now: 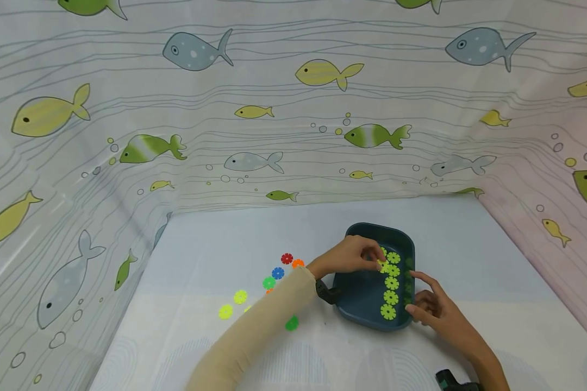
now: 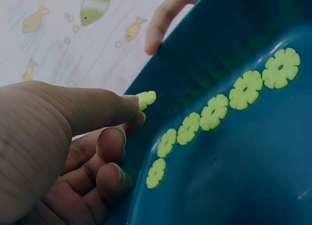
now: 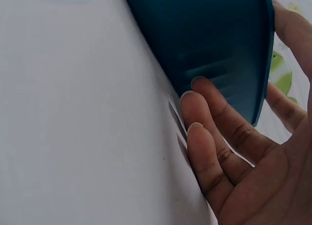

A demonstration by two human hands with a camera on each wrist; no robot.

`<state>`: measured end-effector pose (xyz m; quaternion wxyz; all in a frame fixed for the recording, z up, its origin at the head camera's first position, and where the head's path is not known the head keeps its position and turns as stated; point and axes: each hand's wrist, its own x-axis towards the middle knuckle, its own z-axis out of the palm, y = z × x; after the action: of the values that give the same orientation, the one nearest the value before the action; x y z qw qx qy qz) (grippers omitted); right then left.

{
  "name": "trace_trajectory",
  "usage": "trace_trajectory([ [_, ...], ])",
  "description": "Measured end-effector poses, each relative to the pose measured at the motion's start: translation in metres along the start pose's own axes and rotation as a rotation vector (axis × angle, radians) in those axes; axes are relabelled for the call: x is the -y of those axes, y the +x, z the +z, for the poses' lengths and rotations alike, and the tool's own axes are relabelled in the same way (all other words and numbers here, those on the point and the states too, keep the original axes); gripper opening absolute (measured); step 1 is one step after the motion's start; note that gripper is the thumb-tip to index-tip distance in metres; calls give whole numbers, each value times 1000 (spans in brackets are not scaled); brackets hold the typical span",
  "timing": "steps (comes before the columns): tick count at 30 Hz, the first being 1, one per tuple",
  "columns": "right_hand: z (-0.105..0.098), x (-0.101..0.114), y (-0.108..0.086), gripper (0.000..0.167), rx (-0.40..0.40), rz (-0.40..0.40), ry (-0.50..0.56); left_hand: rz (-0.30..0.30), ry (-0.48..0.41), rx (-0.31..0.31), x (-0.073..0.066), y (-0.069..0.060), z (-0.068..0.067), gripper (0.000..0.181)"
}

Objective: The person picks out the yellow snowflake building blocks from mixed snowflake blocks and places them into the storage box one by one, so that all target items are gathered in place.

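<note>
A dark blue tray (image 1: 362, 312) holds a line of several yellow-green flower-shaped pieces (image 1: 391, 297) along its right side; in the left wrist view these pieces (image 2: 214, 112) lie flat, almost edge to edge. Over the tray, my left hand (image 1: 349, 255) pinches another yellow-green piece (image 2: 146, 99) between thumb and forefinger, its other fingers curled beneath. My right hand (image 1: 440, 312) holds the tray's right side, thumb and forefinger at the rim. In the right wrist view, several fingertips rest by the outer wall of the tray (image 3: 219, 35), close to the tabletop.
Left of the tray, loose flower pieces are scattered on the white tabletop (image 1: 186, 271): red (image 1: 286, 258), blue (image 1: 278, 273), orange (image 1: 298, 263), green (image 1: 291, 323) and yellow-green (image 1: 225, 311). My left sleeve (image 1: 259, 326) crosses above some of them. A fish-patterned sheet (image 1: 200, 127) surrounds the table.
</note>
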<state>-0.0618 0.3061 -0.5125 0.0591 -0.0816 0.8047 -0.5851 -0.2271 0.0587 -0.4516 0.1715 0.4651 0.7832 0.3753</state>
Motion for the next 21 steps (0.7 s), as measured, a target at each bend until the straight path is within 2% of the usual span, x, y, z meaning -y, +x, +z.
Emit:
trace_trajectory([
  [9,-1,0,0,75,8,2,8,-104,-5,23,2,15,7,15],
  [16,0,1,0,74,9,-4,11,-174,35,65,4,26,5,15],
  [21,0,2,0,73,4,-4,22,-220,60,74,6,32,5,15],
])
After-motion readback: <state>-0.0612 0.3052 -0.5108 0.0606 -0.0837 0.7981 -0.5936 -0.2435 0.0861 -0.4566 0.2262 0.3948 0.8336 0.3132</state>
